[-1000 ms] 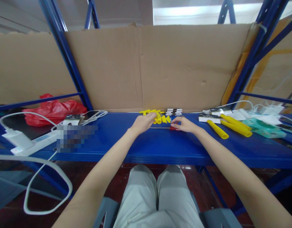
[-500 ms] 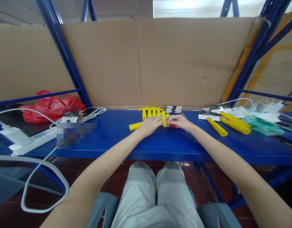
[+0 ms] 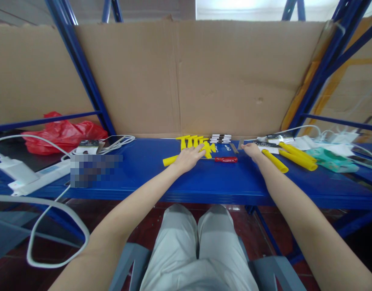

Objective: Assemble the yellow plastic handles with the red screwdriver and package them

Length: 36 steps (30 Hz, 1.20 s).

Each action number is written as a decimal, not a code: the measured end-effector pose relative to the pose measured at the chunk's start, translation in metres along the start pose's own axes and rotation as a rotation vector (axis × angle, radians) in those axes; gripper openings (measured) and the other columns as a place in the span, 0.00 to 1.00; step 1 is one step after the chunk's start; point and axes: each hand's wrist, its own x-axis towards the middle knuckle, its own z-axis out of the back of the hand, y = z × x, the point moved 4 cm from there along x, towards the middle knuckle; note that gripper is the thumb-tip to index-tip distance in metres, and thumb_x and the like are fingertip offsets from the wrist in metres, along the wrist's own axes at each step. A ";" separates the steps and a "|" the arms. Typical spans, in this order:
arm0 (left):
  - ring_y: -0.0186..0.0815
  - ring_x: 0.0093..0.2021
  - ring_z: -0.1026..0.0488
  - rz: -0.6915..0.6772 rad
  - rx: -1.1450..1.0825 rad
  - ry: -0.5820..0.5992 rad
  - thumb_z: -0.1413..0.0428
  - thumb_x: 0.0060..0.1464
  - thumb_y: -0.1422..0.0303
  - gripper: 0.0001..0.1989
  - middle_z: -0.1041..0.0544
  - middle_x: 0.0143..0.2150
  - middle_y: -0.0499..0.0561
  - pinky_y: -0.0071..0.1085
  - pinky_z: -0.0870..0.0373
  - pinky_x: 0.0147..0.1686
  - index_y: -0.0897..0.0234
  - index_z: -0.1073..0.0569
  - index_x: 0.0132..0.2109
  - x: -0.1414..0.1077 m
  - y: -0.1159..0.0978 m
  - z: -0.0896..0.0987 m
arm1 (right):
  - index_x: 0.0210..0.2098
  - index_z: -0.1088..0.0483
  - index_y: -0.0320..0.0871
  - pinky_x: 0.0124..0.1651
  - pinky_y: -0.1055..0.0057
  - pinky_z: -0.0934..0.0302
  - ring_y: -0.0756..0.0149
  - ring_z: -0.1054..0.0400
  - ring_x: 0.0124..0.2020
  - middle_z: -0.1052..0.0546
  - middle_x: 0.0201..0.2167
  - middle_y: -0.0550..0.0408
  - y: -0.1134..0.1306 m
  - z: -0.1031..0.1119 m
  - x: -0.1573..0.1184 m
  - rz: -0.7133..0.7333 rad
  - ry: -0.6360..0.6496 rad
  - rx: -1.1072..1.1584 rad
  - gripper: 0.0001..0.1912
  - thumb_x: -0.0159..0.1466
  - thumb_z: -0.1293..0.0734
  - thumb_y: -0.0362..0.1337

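My left hand is closed around a yellow scraper head, beside a row of yellow T-shaped pieces standing on the blue shelf. A yellow tube lies by its wrist side. Off to the right, my right hand pinches a small flat greyish piece at its fingertips. Between the hands lie a red-handled screwdriver, a dark blue card with white print and a thin metal strip. Behind them is a stack of small white-and-black packs.
More yellow tubes, a packaged card and a green plastic wrapper lie at the right. At the left are a white power strip, cables and a red plastic bag. Cardboard stands behind the shelf.
My right hand has moved right, away from the yellow scraper head, and now has a flat piece at its fingertips. The screwdriver and blue card are uncovered. My left hand has stayed nearly in place.
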 end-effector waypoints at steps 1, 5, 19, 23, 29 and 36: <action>0.40 0.48 0.25 0.001 0.000 0.002 0.56 0.60 0.78 0.18 0.35 0.64 0.60 0.37 0.26 0.41 0.63 0.31 0.54 0.000 0.000 0.000 | 0.27 0.25 0.37 0.36 0.71 0.38 0.61 0.29 0.32 0.23 0.25 0.49 -0.004 -0.002 0.001 -0.027 0.035 -0.053 0.12 0.62 0.37 0.36; 0.40 0.49 0.25 0.008 -0.004 0.018 0.56 0.60 0.78 0.18 0.35 0.64 0.59 0.36 0.26 0.41 0.63 0.31 0.55 0.000 0.000 0.001 | 0.35 0.23 0.34 0.38 0.72 0.38 0.59 0.27 0.39 0.21 0.35 0.43 -0.006 -0.013 0.006 -0.047 0.148 -0.210 0.16 0.65 0.40 0.38; 0.40 0.48 0.26 0.011 0.007 0.013 0.56 0.61 0.76 0.17 0.35 0.63 0.59 0.35 0.27 0.40 0.62 0.31 0.53 0.000 -0.003 -0.002 | 0.54 0.31 0.30 0.53 0.64 0.40 0.51 0.35 0.57 0.28 0.53 0.33 -0.003 -0.028 0.015 0.055 0.299 -0.578 0.26 0.69 0.47 0.43; 0.38 0.47 0.25 0.008 0.009 0.013 0.56 0.61 0.76 0.17 0.35 0.63 0.59 0.33 0.27 0.40 0.61 0.31 0.54 0.000 -0.003 -0.002 | 0.56 0.33 0.30 0.55 0.64 0.42 0.52 0.37 0.59 0.31 0.56 0.31 0.000 -0.028 0.013 0.051 0.301 -0.589 0.25 0.70 0.48 0.41; 0.38 0.46 0.25 -0.012 0.017 0.030 0.56 0.61 0.76 0.17 0.35 0.63 0.59 0.33 0.27 0.38 0.61 0.31 0.53 0.001 -0.005 -0.002 | 0.54 0.32 0.30 0.53 0.64 0.41 0.51 0.35 0.57 0.31 0.54 0.30 0.003 -0.027 0.008 0.081 0.289 -0.576 0.23 0.69 0.47 0.40; 0.38 0.46 0.25 -0.020 -0.007 0.013 0.56 0.61 0.77 0.17 0.35 0.63 0.58 0.33 0.27 0.38 0.61 0.31 0.53 0.000 -0.005 -0.002 | 0.52 0.31 0.30 0.53 0.67 0.42 0.55 0.33 0.53 0.29 0.52 0.32 0.005 -0.026 0.006 0.148 0.182 -0.571 0.23 0.69 0.47 0.39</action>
